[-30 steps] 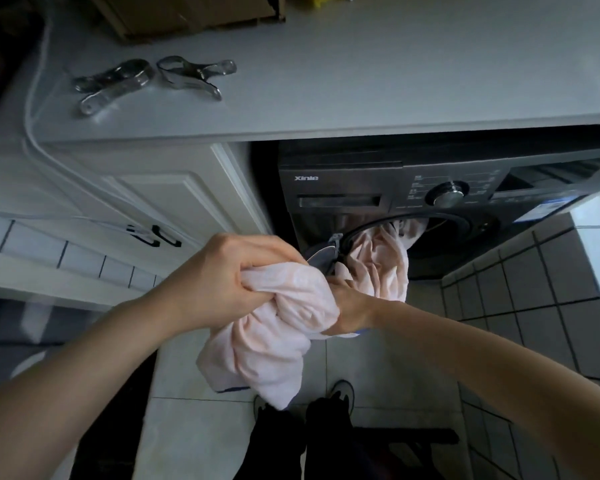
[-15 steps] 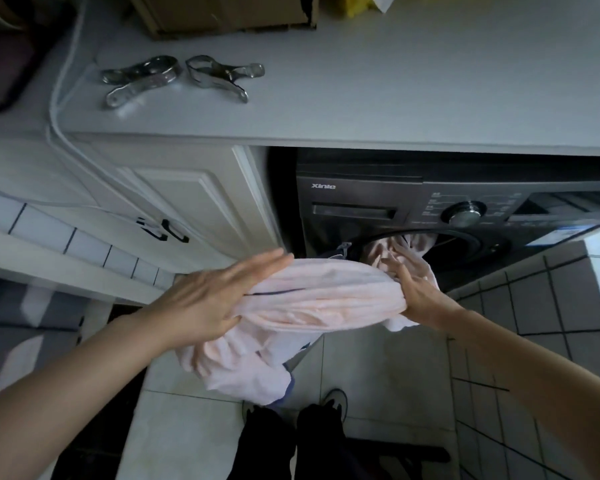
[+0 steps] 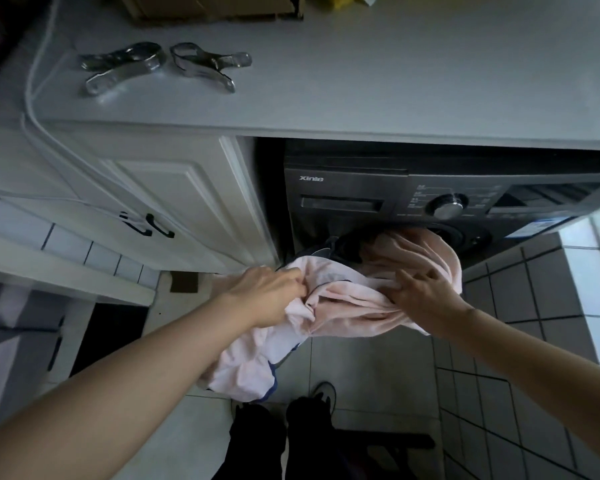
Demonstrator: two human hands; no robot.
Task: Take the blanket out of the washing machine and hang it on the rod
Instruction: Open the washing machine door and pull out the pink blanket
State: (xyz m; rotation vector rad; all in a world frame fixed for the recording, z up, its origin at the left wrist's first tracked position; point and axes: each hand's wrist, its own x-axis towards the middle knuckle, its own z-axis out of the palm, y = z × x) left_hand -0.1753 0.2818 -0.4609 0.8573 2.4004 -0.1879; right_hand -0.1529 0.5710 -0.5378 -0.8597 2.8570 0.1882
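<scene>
A pale pink blanket (image 3: pixel 347 306) trails out of the round opening of the dark washing machine (image 3: pixel 347 188), which sits under the counter. Part of it is still inside the drum, and a bunched end hangs toward the floor. My left hand (image 3: pixel 271 292) grips a fold of the blanket at its left side. My right hand (image 3: pixel 423 299) clutches the cloth just below the machine's opening, fingers curled into it. No rod is in view.
Two metal clamps (image 3: pixel 125 65) (image 3: pixel 207 65) lie on the grey countertop (image 3: pixel 395 81) above. A white cabinet door (image 3: pixel 174 202) with black handles stands left of the machine. A tiled wall (image 3: pixel 534 306) is close on the right. My feet are on the tiled floor below.
My left hand went from lying flat on the blanket to gripping a fold. My right hand has reached nearer the drum and more blanket has come out.
</scene>
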